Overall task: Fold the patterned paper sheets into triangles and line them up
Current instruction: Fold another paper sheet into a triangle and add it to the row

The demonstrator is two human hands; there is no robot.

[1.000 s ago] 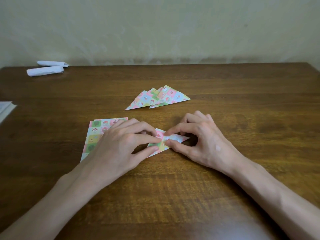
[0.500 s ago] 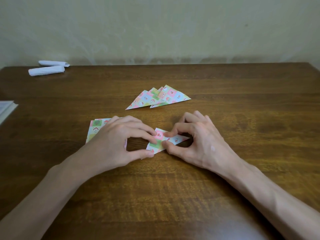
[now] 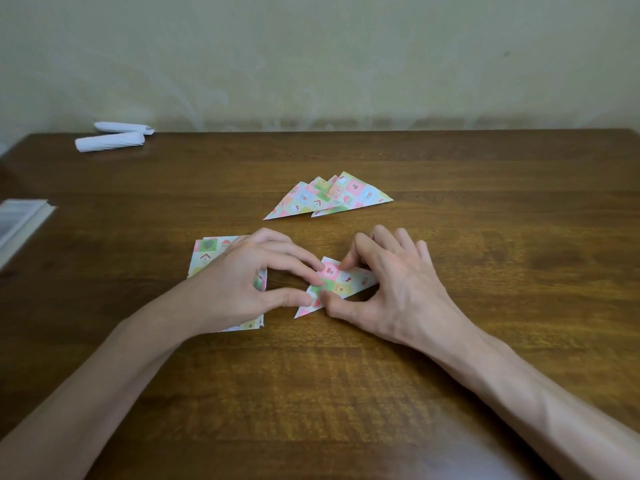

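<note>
1. The folded triangle (image 3: pixel 337 284) lies flat on the counter (image 3: pixel 346 393), directly between the two hands. Its long edge runs slantwise, from a sharp tip at near-left to a corner tucked under the right palm.
2. The left hand (image 3: pixel 242 282) comes at the folded triangle from the left. Its curled forefinger and thumb close on the triangle's left part with the tips on the paper, and it holds nothing else.
3. The right hand (image 3: pixel 391 289) comes from the right. The forefinger tip sits on the triangle's far edge and the thumb tip on its near edge, while the other fingers arch beyond it.
4. Both hands are equally close, so the crease is probably being pressed sharp.
5. The finished triangles (image 3: pixel 329 199) lie overlapped straight beyond the folded triangle, well apart from it, with bare wood between. The coming move likely carries the piece that way along a clear path, and either hand could do it.
6. The flat sheets (image 3: pixel 207 254) lie just left of the folded triangle, partly under the left hand, so they sit within reach for the next fold.
7. Far beyond and to the left of the folded triangle lie two white rolls (image 3: pixel 110 140).
8. A book edge (image 3: pixel 20 220) shows farther left. Neither the rolls nor the book stands in the way.
</note>
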